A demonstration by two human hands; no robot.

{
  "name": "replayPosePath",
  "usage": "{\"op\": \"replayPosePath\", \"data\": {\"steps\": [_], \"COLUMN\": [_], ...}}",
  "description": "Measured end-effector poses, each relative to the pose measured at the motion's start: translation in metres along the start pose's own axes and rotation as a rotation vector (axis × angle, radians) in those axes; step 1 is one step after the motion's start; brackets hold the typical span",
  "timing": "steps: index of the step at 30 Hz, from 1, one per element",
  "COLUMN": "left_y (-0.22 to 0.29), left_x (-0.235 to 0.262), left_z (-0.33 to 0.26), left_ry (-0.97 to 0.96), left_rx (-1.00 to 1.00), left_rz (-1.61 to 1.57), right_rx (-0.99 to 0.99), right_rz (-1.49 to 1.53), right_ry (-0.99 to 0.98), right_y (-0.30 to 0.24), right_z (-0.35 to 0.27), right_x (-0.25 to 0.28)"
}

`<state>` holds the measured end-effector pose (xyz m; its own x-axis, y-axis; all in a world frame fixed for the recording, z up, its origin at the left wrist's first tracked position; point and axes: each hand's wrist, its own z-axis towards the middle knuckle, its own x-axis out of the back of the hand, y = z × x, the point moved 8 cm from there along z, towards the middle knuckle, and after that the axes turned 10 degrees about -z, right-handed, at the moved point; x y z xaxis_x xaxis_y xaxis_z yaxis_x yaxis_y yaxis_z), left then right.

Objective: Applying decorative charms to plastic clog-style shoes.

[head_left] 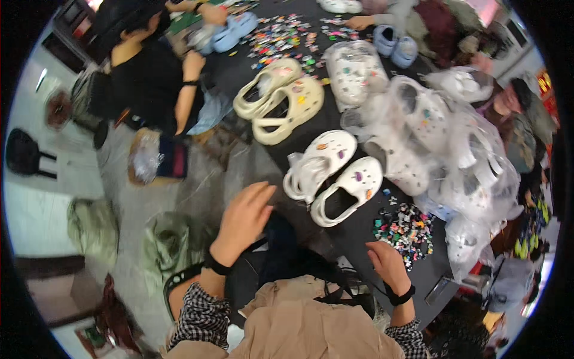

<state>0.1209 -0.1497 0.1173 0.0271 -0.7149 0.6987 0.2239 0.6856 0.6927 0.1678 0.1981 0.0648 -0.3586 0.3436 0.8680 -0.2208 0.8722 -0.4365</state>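
My left hand (244,216) hovers with fingers spread, empty, just left of a pair of white clogs (332,173) that lie on the dark table (359,224). The clogs carry small coloured charms. My right hand (387,263) rests on the table's near edge, fingers curled down beside a heap of small coloured charms (405,227); whether it pinches one I cannot tell. Both wrists wear black bands, both sleeves are checked.
A cream pair of clogs (281,99) lies farther back. Several clogs in clear plastic bags (442,143) pile up on the right. More charms (281,39) are scattered at the far end. A person in black (149,78) sits left; another person's hand (359,23) reaches in at the top.
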Motion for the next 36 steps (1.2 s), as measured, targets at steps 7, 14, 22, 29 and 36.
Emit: {"op": "replayPosePath", "data": {"steps": [7, 14, 22, 29, 36], "left_y": [-0.150, -0.222, -0.220, -0.291, -0.366], "left_x": [0.004, -0.207, -0.349, -0.421, -0.463], "left_z": [-0.245, -0.433, -0.325, -0.313, -0.356], "left_ry": [0.111, -0.133, -0.962, -0.564, -1.377], "left_rx": [0.776, 1.170, 0.822, 0.348, 0.939], "left_rz": [0.036, -0.422, -0.008, 0.422, 0.060], "right_rx": [0.220, 0.183, 0.196, 0.183, 0.093], "right_rz": [-0.405, -0.503, -0.438, -0.443, -0.444], "right_ry": [-0.233, -0.352, -0.418, -0.541, -0.693], "right_y": [0.007, 0.018, 0.016, 0.007, 0.053], "right_z": [0.048, 0.077, 0.082, 0.080, 0.120], "right_x": [-0.086, -0.125, -0.119, -0.119, -0.153]}}
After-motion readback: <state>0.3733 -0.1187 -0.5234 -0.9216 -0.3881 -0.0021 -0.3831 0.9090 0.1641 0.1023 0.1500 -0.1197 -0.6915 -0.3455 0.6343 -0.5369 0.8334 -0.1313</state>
